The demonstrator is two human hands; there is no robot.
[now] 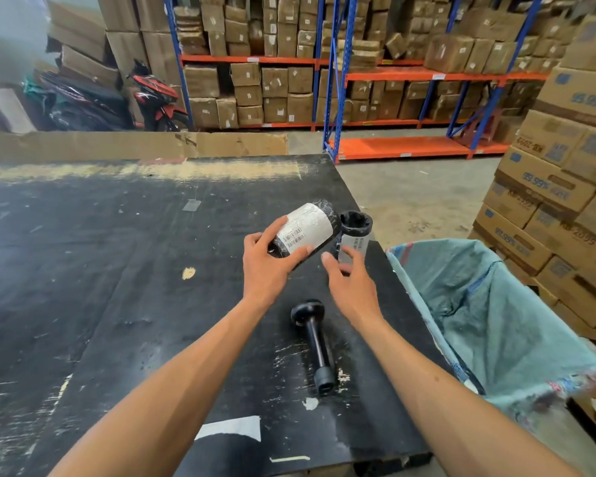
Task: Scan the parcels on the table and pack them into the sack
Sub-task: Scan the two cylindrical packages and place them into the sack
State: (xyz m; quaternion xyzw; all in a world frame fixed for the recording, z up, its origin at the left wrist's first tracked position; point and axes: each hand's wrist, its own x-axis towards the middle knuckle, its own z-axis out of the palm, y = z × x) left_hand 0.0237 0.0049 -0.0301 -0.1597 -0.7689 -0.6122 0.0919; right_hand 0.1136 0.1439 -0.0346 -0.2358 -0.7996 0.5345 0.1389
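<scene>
Parcel [301, 232]: black roll, labelled, gripped in your left hand [267, 266] above the table [117, 270]. Right hand [350, 280] loose, reaching the second roll [353, 235]. Scan step; next, take up the scanner [315, 342]. Sack [496, 321] just right.

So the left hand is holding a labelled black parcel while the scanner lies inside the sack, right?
Not quite. The head view shows the scanner lying on the black table, not inside the sack. The left hand does hold the labelled black parcel.
</scene>
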